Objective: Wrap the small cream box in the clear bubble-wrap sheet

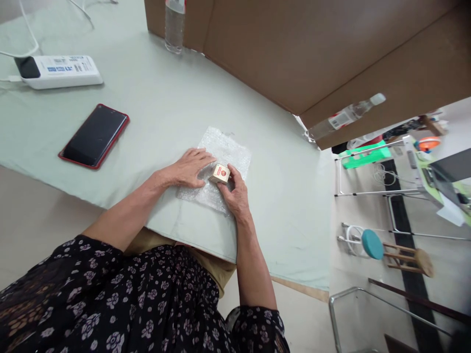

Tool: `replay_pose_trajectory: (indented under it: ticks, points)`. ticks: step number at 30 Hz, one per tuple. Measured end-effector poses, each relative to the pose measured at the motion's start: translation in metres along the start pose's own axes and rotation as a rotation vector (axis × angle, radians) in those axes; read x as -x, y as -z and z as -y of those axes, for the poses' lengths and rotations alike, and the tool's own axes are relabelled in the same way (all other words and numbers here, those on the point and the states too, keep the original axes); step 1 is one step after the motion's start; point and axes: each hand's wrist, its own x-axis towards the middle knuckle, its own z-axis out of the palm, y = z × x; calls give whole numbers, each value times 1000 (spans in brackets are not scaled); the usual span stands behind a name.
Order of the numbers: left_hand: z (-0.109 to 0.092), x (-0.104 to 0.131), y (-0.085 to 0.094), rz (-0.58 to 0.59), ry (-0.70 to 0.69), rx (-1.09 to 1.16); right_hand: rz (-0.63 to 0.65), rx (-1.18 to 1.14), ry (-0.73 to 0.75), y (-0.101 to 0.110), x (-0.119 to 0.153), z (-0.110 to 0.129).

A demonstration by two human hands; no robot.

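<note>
One small cream box with red print [221, 173], gripped by the right hand [237, 198] over clear plastic bubble wrap [232, 148] on the pale-green cloth-covered counter [287, 206]. Left hand [187, 169] is just beside it, fingers kinda spread.

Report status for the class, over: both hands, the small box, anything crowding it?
Left hand open, fingers spread over bubble wrap. Right hand gripping small box above the wrap. Phone lies apart, off to the left.
</note>
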Motion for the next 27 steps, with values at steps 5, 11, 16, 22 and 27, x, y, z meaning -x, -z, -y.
replay_pose_trajectory:
  ticks: [5, 11, 16, 22, 27]
  points:
    - [0, -1, 0, 4, -7, -2, -6, -27, -4, -1, 0, -1]
    - [2, -1, -2, -4, -9, -3, 7, -45, 6, -1, -1, -3]
    - [2, -1, -1, -2, -8, -24, 16, -32, 18, 1, -1, -2]
    - [1, 0, 0, -7, -13, -13, 38, -26, 19, -1, -2, 0]
    - [1, 1, 3, -52, -4, 56, 10, -27, 14, 14, 5, 7]
